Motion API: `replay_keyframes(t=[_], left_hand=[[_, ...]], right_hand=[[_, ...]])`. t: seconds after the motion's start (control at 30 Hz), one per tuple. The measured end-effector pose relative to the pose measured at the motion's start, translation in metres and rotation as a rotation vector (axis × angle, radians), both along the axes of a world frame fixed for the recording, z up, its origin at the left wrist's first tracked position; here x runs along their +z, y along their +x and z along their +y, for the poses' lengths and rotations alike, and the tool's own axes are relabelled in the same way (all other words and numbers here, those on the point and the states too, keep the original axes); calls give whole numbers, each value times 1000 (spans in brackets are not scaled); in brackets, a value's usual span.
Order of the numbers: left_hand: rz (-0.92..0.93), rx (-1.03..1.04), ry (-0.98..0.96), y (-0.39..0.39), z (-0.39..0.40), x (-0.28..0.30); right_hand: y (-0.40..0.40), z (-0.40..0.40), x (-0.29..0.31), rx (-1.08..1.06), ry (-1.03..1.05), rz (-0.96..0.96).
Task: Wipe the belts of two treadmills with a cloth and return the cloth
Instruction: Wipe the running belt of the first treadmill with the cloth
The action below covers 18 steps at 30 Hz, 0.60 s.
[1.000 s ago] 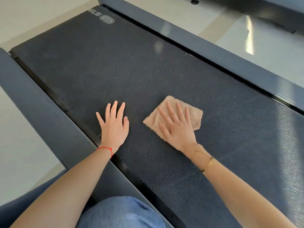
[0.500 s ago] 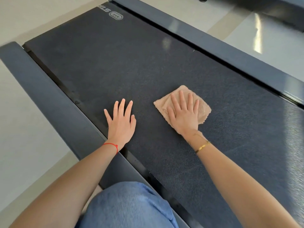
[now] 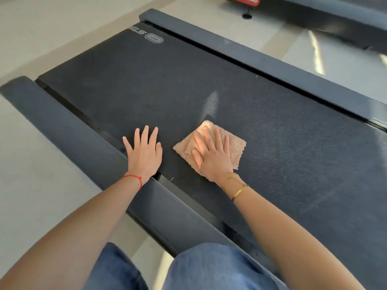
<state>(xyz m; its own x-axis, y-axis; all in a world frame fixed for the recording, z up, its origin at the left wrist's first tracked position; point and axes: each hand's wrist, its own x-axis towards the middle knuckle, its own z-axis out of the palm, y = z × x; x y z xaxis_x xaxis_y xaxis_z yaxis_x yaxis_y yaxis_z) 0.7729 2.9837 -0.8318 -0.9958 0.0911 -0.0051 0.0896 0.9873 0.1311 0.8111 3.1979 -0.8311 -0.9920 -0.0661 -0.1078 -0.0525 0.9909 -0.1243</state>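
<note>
**Cloth under flat right hand on first belt; handling and visibility noted**

The cloth (image 3: pixel 234 147) lay folded on the belt (image 3: pixel 230 91), pinned beneath the right hand (image 3: pixel 211 155). That grip was wide: fingers straight and spread, pressing down and pinching nothing. The left hand (image 3: pixel 144 151) rested flat on the belt just beside it, near the side rail (image 3: pixel 69 130), fingers likewise straight and holding nothing.

Handling, as judged: the cloth appeared soft, fluffy and light, with no stiffness of its own. It would likely bunch or slip out from under the palm unless pressed evenly. The belt's texture looked grippy, so drag was to be expected. For lifting, the free corner beyond the fingertips offered the best pinch point.

Not made out: the portion of cloth beneath the palm, and how many layers it was folded into. The belt was cut off at the right edge of view. A second machine (image 3: pixel 314 9) showed only partly at the top, its belt unseen. No place for returning the cloth was visible.
</note>
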Motion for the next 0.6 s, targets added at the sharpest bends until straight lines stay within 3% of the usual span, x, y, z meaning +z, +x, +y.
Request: replay_keyframes(t=[0.17,0.43,0.6], left_hand=[[-54,17,29,-11,-53,7],[-65,83,88,-23,-98,19],[-42,140,141,-55,-98,16]], right_hand=[[-29,-26,4,-133,14,-40],[-35,-28,7,-155,38,-30],[-104,-66,6,-99,9,-33]])
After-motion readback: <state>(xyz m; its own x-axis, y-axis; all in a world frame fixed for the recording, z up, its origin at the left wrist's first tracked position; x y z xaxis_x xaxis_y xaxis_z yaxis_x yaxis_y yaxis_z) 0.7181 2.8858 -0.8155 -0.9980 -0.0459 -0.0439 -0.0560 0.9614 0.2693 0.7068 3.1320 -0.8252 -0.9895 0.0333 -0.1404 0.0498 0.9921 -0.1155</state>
